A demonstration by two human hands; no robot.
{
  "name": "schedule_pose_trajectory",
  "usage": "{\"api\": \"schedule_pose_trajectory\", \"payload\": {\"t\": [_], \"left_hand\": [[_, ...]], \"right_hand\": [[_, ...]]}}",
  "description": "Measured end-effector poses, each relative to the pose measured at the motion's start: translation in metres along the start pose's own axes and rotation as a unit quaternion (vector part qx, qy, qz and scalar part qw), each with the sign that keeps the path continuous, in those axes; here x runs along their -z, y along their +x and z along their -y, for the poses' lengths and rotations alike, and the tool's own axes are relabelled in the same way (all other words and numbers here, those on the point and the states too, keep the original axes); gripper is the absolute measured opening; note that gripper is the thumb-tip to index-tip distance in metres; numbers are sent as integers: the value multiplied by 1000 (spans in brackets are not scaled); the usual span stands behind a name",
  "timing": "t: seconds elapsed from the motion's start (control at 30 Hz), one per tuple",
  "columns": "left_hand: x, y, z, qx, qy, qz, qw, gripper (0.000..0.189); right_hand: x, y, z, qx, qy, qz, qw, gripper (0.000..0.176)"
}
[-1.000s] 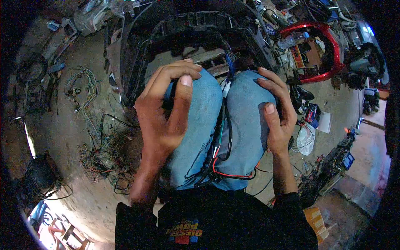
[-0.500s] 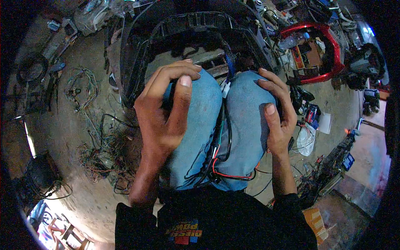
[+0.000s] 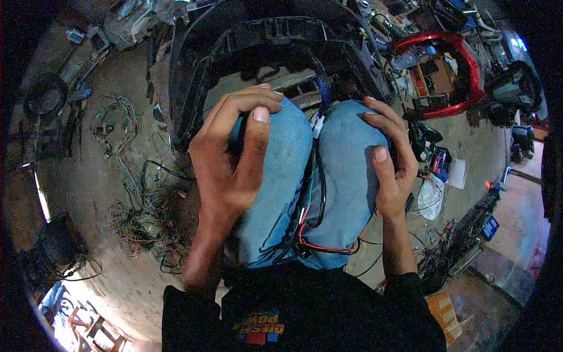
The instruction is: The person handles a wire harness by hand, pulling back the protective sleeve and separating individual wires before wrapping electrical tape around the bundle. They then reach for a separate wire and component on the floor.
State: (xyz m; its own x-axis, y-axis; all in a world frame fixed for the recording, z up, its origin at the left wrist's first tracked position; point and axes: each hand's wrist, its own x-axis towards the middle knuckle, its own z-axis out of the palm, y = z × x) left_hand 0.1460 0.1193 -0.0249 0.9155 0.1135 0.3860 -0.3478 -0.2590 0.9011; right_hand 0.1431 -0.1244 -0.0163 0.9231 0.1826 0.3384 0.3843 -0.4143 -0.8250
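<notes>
My left hand [image 3: 234, 146] rests against the outer side of my left knee, its fingers bent and spread with nothing in them. On the outer side of the other knee lies my right hand [image 3: 392, 161], fingers curved, thumb apart, also holding nothing. Between my thighs, in blue jeans [image 3: 346, 176], runs a wiring harness [image 3: 311, 182] with black, green and red wires. A white connector [image 3: 318, 127] sits on it between the knees. From there a blue-sleeved bundle [image 3: 324, 91] leads up towards a black plastic vehicle frame part [image 3: 270, 29] in front of me.
Tangled wires [image 3: 141, 220] and a looped wire bundle [image 3: 114, 126] lie on the floor at left. At upper right, a red curved body panel [image 3: 478, 76] surrounds a plastic bottle [image 3: 413, 57] and boxes. A cardboard piece [image 3: 444, 317] is at lower right.
</notes>
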Motion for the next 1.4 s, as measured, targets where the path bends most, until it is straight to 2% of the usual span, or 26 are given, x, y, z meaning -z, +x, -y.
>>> {"api": "schedule_pose_trajectory", "payload": {"t": [0.67, 0.87, 0.9, 1.0, 1.1, 1.2, 1.3, 1.4], "left_hand": [[0, 0, 0, -1, 2, 1, 1000, 15], [0, -2, 0, -11, 18, 2, 1000, 16], [0, -2, -1, -4, 16, 6, 1000, 16], [1, -4, -9, -24, 63, 28, 997, 16], [1, -17, -25, -53, 153, 9, 987, 16], [2, -52, -42, -50, 210, -38, 976, 19], [9, -81, -68, 22, 159, 32, 987, 19], [4, -94, -85, 147, 96, 103, 979, 20]], "right_hand": [[2, 0, 3, -10, -11, 8, 1000, 43], [12, -6, 24, -105, 107, -30, 988, 39], [13, -9, 36, -83, 60, -40, 994, 34], [19, -15, 67, 52, -160, 71, 983, 29], [10, -26, 80, 55, -189, 129, 972, 23], [4, -31, 74, 52, -223, 125, 965, 22], [7, -34, 71, 52, -252, 104, 961, 22], [12, -35, 68, 53, -274, 98, 955, 21]]}}
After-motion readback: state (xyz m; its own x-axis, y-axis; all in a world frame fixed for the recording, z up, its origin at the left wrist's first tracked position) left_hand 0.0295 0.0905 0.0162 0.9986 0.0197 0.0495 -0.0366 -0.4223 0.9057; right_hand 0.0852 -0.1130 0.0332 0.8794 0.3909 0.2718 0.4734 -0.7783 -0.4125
